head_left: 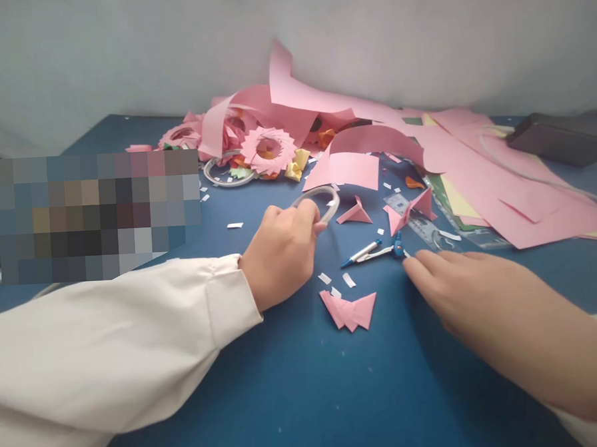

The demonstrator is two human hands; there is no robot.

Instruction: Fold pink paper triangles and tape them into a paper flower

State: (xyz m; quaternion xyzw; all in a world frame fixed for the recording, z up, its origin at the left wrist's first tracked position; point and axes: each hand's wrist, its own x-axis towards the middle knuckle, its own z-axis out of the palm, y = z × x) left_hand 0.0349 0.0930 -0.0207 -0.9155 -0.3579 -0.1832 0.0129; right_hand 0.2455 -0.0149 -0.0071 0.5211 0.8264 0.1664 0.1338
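My left hand (282, 251) is closed around a white ring (331, 202), whose curved side shows beyond the fingers. My right hand (466, 281) is low over the table at the right, its fingertips pinched at the hinge end of a blue and white drawing compass (398, 247). The compass legs point left. Between the hands and nearer to me lies a small fan of folded pink paper pieces (350, 311). Two more folded pink pieces, one small (356, 211) and one larger (412, 209), rest beyond the compass. A clear ruler (418, 224) lies partly under the larger one.
Pink paper sheets (476, 167) and curled strips (345, 158) spread across the back and right. Pleated pink paper rings (269, 151) are heaped at the back, beside another white ring (231, 181). A dark flat object (559, 140) is at right. White scraps (235, 225) dot the blue table (312, 396).
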